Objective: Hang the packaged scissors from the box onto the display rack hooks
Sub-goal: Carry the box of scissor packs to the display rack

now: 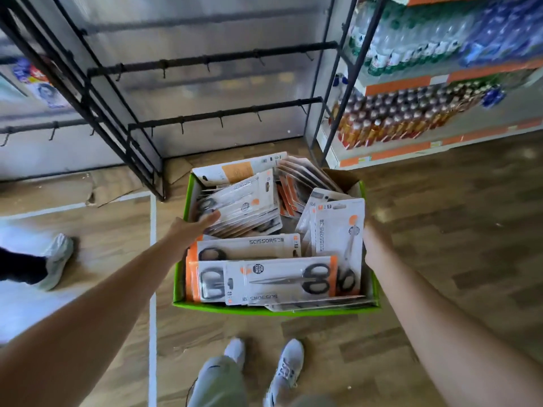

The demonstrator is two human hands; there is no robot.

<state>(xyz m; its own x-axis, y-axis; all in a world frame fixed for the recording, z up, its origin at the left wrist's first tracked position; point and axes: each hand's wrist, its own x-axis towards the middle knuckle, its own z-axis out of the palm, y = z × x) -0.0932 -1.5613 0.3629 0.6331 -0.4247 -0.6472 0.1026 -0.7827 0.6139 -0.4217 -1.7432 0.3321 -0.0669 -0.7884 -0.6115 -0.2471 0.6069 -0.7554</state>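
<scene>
The wood-plank floor [440,230] carries a green box [264,309], standing near the foot of the black display rack [162,186]. Flattened cardboard [117,186] lies left of the rack by the wall. A white line [152,362] runs past the box's left side, and a person's grey shoes [286,368] stand near the box

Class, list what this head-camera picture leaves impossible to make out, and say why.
All in the head view:
- Right hand: fingers hidden behind the upright scissors pack, so its grip is unknown.
- Box: lower packs buried under the top layer.
- Bottles on the right shelves: labels blurred, unreadable.
- Second person: cut off by the left edge; only a leg and shoe show.
</scene>
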